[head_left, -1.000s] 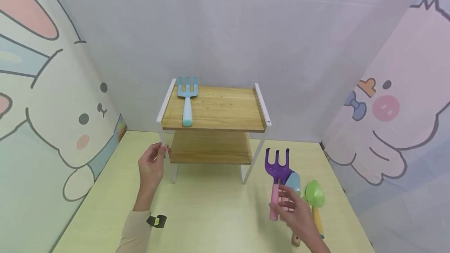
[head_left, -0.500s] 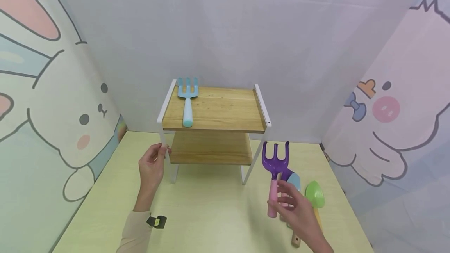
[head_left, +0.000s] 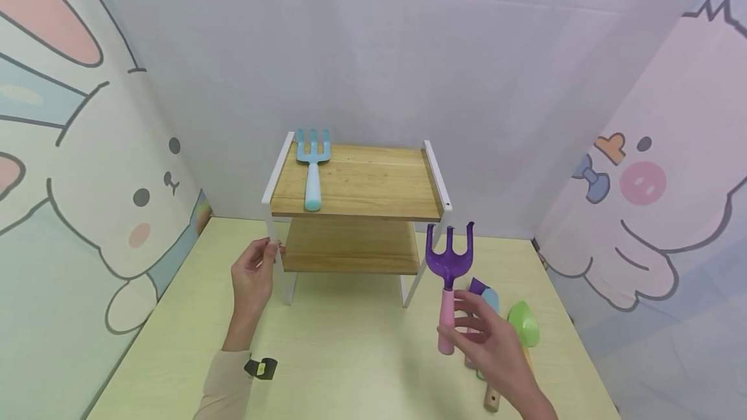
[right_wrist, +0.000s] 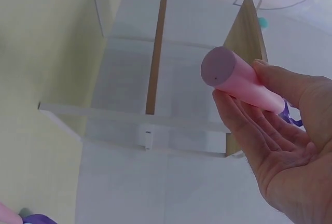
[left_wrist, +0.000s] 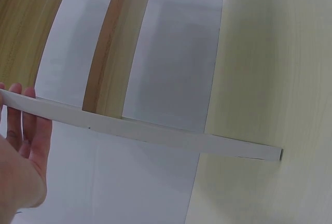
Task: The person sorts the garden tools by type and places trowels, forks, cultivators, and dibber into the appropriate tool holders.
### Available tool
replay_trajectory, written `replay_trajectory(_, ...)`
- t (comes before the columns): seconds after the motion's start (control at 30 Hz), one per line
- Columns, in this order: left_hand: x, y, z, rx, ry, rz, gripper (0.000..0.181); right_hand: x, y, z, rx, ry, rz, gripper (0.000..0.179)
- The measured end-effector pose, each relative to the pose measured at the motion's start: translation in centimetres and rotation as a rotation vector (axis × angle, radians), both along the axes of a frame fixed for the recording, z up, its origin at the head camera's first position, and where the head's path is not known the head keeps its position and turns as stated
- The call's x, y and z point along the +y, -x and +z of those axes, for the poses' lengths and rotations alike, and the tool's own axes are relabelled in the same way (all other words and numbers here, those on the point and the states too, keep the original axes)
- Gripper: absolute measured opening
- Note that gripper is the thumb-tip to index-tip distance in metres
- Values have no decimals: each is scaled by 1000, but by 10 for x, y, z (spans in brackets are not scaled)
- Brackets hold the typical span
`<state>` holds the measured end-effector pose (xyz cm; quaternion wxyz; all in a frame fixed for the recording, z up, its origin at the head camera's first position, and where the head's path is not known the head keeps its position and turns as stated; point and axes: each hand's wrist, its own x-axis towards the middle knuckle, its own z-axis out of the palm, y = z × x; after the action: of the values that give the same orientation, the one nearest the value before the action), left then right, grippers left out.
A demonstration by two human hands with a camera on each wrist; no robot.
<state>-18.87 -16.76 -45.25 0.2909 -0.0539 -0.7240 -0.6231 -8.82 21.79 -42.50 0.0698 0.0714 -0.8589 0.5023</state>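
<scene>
My right hand [head_left: 496, 345] holds a purple garden hand fork [head_left: 448, 266] by its pink handle, pinched between thumb and fingers, tines up. The fork is raised off the table, just right of a two-tier wooden shelf [head_left: 379, 180] with white side frames. In the right wrist view the round end of the pink handle [right_wrist: 249, 84] faces the camera. My left hand [head_left: 252, 277] grips the shelf's left front post [left_wrist: 129, 130], with fingers wrapped past its edge in the left wrist view. A light blue hand fork [head_left: 313, 180] lies at the left of the top board.
At the right on the pale table [head_left: 350, 355] lie a green scoop [head_left: 523, 323] with a yellow handle, a light blue tool [head_left: 491, 299], a purple tool [head_left: 477, 286] and a wooden handle [head_left: 492, 398], partly hidden by my right hand. Cartoon-printed cloth walls stand around the table.
My right hand has lifted the purple hand fork up and to the left, away from the other tools and nearer the shelf. The left hand stays on the post.
</scene>
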Motion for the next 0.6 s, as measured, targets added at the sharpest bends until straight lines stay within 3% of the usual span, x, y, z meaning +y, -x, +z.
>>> replay_trajectory(0.37,-1,2,-2,11,-25,-14,18,-14,10,16,138,-15,144,51)
replay_trajectory(0.6,-1,3,-3,19,-41,-23,16,-26,15,30,130,-20,136,53)
